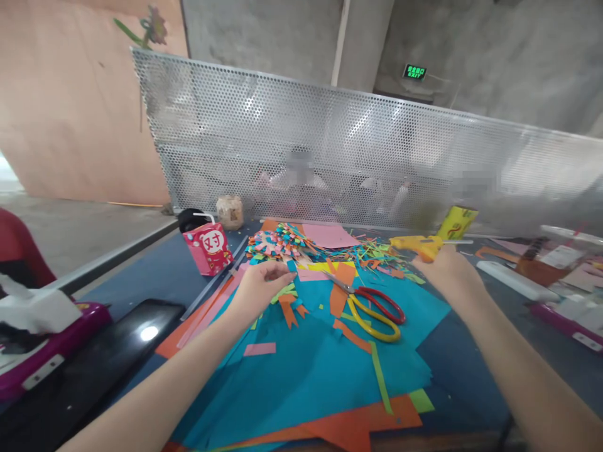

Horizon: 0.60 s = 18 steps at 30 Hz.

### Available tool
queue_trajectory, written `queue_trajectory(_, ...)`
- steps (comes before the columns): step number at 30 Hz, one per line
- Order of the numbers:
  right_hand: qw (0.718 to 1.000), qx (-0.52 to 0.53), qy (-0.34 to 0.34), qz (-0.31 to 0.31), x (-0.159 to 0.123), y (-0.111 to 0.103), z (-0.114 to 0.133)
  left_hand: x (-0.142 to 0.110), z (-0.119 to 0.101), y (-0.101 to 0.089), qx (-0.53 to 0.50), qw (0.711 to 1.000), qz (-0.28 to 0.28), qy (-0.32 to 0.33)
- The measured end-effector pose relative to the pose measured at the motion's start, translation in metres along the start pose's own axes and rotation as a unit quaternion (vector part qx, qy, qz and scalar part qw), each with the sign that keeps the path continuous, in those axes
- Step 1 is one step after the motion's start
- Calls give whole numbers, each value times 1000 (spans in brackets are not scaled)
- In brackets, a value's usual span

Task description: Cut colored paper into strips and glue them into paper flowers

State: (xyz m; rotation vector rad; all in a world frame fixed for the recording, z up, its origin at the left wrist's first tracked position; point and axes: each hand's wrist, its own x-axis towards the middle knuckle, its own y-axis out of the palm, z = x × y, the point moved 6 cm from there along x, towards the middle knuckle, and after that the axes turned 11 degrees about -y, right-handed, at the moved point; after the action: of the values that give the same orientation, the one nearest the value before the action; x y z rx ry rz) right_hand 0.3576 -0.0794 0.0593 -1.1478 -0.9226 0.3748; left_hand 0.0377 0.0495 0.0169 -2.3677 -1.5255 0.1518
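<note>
My left hand is closed in a pinch over a small light-green fringed paper piece with orange notched tails; the fingers partly hide where they meet it. My right hand grips a yellow hot glue gun, its nozzle pointing left and a glue stick out at the back. Between the hands, scissors with one red and one yellow handle lie on blue paper sheets. Beyond my left hand is a pile of multicoloured fringed paper flowers.
A red drink carton with a straw stands at left, near a black phone and a purple power strip. Cut paper strips lie at the back before a perforated metal screen. A yellow box is behind the glue gun.
</note>
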Motion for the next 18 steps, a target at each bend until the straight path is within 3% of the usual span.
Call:
queue_trajectory(3, 999, -34, 9, -22, 1, -1, 10, -1, 0, 3, 27, 999, 22, 20)
queue_trajectory(7, 989, -98, -38, -104, 3, -2, 19, -1, 2, 10, 52, 996, 47, 54)
queue_trajectory(11, 986, -148, -57, -51, 8, 22, 15, 0, 2, 11, 76, 994, 47, 65)
queue_trajectory(18, 981, -151, -42, -113, 7, 33, 9, 2, 3, 12, 87, 994, 40, 57)
